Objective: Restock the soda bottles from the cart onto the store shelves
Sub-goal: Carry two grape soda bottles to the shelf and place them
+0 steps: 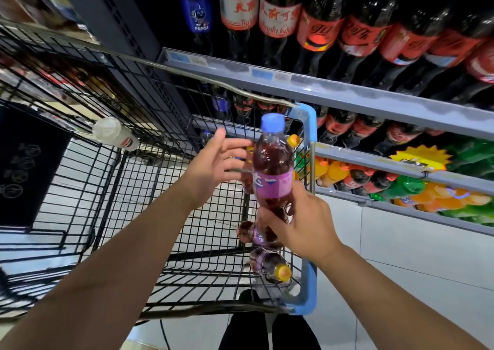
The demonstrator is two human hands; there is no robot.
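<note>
Centre frame, the right hand point(299, 228) grips a purple soda bottle point(272, 162) upright above the black wire cart point(308, 283); the left hand point(213, 168) spreads empty beside it. Stocked grey shelves point(347, 97) fill upper right, pale floor tiles point(401, 264) below.

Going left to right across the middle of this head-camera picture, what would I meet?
Clear bottle → left hand → held purple bottle → yellow sale tag.
</note>
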